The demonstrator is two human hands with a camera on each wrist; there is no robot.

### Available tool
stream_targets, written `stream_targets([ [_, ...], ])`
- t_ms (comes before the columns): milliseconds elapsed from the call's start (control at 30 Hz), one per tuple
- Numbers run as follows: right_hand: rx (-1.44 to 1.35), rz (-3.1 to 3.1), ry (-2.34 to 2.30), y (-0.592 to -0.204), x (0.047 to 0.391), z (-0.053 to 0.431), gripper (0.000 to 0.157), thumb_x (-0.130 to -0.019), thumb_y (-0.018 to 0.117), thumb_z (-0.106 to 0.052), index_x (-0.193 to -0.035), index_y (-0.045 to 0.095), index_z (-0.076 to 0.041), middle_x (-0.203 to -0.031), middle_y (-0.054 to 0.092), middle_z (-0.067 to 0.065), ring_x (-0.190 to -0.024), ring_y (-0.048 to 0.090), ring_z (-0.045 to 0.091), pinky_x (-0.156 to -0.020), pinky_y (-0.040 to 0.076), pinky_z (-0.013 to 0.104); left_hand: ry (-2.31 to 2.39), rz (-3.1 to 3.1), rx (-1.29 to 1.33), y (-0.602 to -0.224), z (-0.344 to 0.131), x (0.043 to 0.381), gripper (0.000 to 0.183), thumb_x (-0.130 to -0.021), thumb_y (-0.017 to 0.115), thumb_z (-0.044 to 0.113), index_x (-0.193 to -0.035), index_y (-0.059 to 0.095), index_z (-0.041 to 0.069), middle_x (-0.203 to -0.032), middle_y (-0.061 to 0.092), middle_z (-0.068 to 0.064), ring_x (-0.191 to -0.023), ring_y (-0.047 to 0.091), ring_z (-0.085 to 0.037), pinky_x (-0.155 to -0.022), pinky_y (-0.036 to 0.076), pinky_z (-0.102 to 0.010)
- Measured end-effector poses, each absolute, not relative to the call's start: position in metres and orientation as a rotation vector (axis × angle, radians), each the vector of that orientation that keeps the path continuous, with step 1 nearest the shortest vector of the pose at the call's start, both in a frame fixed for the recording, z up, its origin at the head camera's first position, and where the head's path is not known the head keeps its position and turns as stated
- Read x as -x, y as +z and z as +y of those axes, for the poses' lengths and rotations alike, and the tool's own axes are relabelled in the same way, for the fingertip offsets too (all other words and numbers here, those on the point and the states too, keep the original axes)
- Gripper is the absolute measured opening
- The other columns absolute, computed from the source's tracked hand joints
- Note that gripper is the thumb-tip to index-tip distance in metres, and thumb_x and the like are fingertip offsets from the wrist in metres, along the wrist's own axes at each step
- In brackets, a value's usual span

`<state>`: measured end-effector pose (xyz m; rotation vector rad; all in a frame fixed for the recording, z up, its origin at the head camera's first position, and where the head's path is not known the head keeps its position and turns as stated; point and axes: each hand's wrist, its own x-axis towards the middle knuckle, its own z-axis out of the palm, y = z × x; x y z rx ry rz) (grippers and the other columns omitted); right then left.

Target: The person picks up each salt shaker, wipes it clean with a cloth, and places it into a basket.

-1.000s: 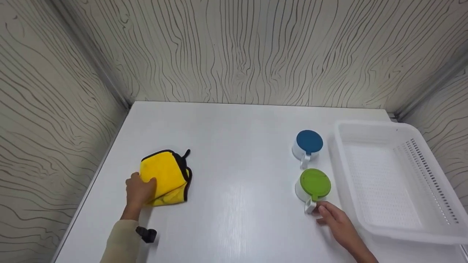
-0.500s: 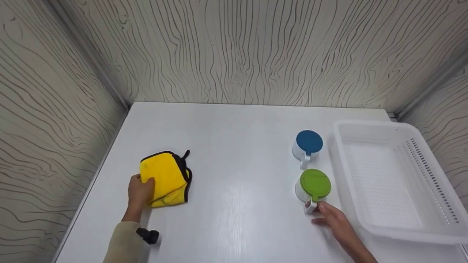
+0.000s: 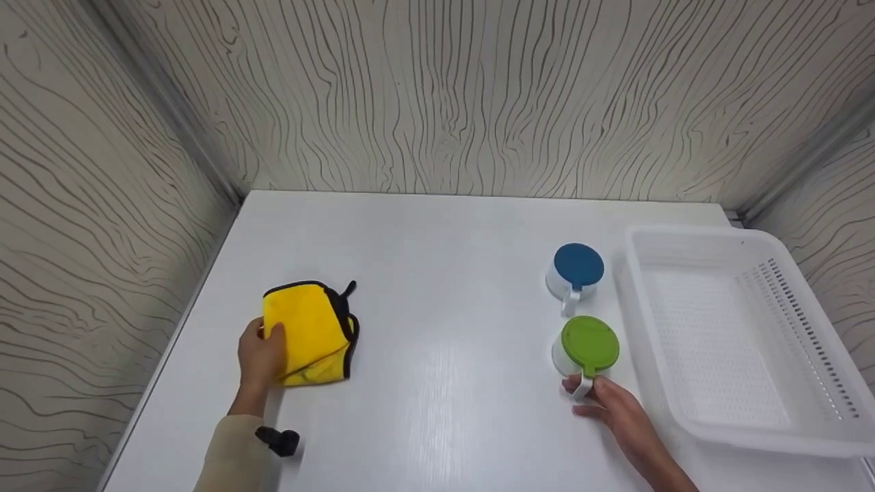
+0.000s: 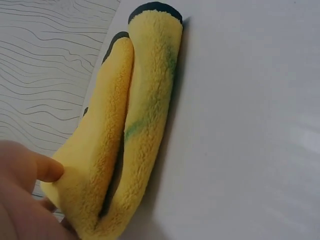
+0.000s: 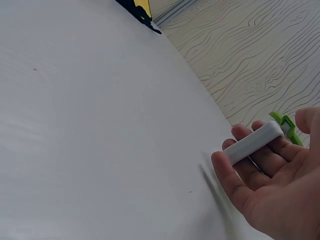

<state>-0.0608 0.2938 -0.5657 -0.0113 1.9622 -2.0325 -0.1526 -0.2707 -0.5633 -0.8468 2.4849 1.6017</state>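
Note:
On the left of the white table my left hand pinches the near-left edge of a folded yellow towel with black trim. In the left wrist view the towel's fold shows green stains, with the thumb pressed on its upper layer. At the right, my right hand has its fingers curled through the white handle of a mug with a green lid. The thumb lies by the top of that handle. The mug stands upright on the table.
Just behind the green-lidded mug stands a similar white mug with a blue lid. A white perforated plastic basket sits at the right, close beside both mugs. Wood-grain panels enclose the table's back and sides.
My right hand's fingers have slid further through the mug's handle and now show on its left side. The left hand has shifted slightly on the towel's edge. Both mugs stay in place.

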Motion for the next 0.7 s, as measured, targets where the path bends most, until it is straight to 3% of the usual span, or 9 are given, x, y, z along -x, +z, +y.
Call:
stream_targets([
  [200,0.033,1.876,-2.150,-0.569,0.058,0.292,0.041,-0.113,0.032,-0.020,-0.128,0.056,0.011,-0.118,0.069,0.000,-0.117,0.063,0.009,-0.100,0.051,0.030,1.630,2.543,0.793,-0.565,-0.268,0.154,0.054,-0.109,0.038,0.028,-0.154,0.033,-0.001,-0.148,0.042,-0.028,-0.122,0.046,-0.038,-0.108,0.039,-0.053],
  [367,-0.016,1.911,-2.153,-0.570,0.059,0.287,0.038,-0.113,0.033,-0.020,-0.123,0.058,0.007,-0.114,0.067,0.000,-0.113,0.064,0.008,-0.101,0.049,0.025,1.614,2.535,0.799,-0.562,-0.265,0.155,0.056,-0.108,0.044,0.028,-0.155,0.031,0.001,-0.150,0.041,-0.027,-0.123,0.047,-0.038,-0.110,0.040,-0.053],
  [700,-0.320,2.186,-2.000,-0.565,0.061,0.274,0.039,-0.113,0.031,-0.017,-0.110,0.058,0.012,-0.106,0.063,0.007,-0.101,0.065,0.008,-0.094,0.051,0.022,1.623,2.555,0.838,-0.563,-0.266,0.154,0.055,-0.106,0.049,0.025,-0.154,0.034,0.000,-0.146,0.045,-0.028,-0.120,0.050,-0.038,-0.108,0.043,-0.053],
])
